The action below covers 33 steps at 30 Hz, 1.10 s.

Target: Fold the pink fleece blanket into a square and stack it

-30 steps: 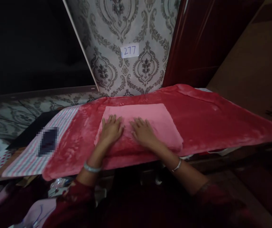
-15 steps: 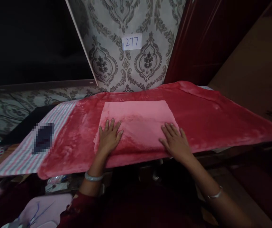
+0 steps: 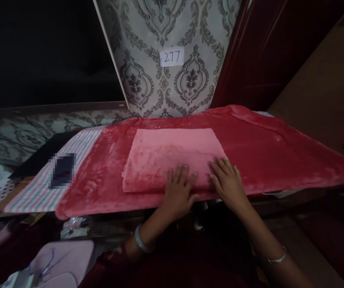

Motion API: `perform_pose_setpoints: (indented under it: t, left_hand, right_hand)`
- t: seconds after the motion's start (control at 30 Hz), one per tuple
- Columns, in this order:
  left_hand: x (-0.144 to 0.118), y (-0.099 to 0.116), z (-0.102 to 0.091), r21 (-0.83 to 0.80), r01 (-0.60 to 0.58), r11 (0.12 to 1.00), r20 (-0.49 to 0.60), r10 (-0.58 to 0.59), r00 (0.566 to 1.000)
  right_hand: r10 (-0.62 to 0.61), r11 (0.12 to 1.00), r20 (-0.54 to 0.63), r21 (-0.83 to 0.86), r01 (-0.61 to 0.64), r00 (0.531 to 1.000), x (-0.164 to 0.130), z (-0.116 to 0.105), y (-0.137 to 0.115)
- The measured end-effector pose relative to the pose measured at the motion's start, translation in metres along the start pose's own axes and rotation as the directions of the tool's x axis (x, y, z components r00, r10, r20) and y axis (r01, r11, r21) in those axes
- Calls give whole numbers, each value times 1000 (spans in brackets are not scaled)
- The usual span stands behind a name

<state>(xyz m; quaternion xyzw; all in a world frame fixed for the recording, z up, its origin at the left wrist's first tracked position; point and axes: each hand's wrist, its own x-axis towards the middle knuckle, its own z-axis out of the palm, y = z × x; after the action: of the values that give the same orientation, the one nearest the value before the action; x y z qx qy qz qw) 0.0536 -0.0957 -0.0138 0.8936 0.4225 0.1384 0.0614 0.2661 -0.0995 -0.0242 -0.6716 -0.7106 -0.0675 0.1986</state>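
A pink, plush, folded cloth lies flat on a red fleece blanket in front of me. My left hand rests on the cloth's near edge, right of its middle, fingers spread. At the near right corner of the cloth lies my right hand, its fingers also stretched out. Both palms face down and neither hand grips anything. The cloth's nap looks brushed in different directions, with a darker patch near the front edge.
Left of the red blanket shows a striped cloth with a blurred-out dark object on it. A dark screen stands behind at the left. A paper marked 277 is on the patterned wall. A pink stool stands below left.
My left hand has slid right and nearer to me, from the cloth's left side to its front edge. My right hand has hardly moved. The view has shifted slightly.
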Motion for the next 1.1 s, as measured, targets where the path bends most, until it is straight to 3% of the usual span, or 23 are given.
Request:
perform_pose_setpoints:
  t: [0.07,0.13,0.2,0.27,0.37,0.43,0.57,0.77,0.87,1.0,1.1]
  left_hand:
    - [-5,10,2,-122,-264,957,12,267,964]
    - [-9,6,-4,-191,-389,901,-29,391,920]
    - [-11,-10,-17,-162,-292,942,-96,280,955]
    - [-11,-34,-31,-60,-32,998,-154,23,988]
    - [-11,-66,-47,124,351,928,-227,-318,920]
    - [-12,-81,-49,214,463,860,-226,-418,880]
    - [-17,-91,-38,299,478,826,-129,-461,878]
    - [-18,-93,-33,307,479,822,-109,-470,876]
    - [-17,-94,-35,307,482,821,-111,-472,875]
    - [-16,-93,-34,313,484,817,-116,-473,873]
    - [-19,-94,-34,323,487,812,-117,-476,871]
  right_hand:
    - [-14,1000,-11,13,14,1000,-1,0,1]
    - [-29,999,-11,29,29,1000,-1,-1,-1]
    - [-47,998,1,52,47,999,2,-2,-9]
    - [-81,994,37,79,78,996,9,-4,-26]
    - [-181,979,124,113,167,976,24,-3,-63]
    - [-264,961,173,133,243,949,33,2,-86]
    - [-339,938,215,155,310,916,36,18,-105]
    - [-332,943,289,139,303,898,41,9,-88]
    - [-364,931,274,140,337,890,63,3,-92]
    - [-519,854,249,191,484,818,100,17,-101]
    - [-470,882,296,168,440,831,125,29,-84]
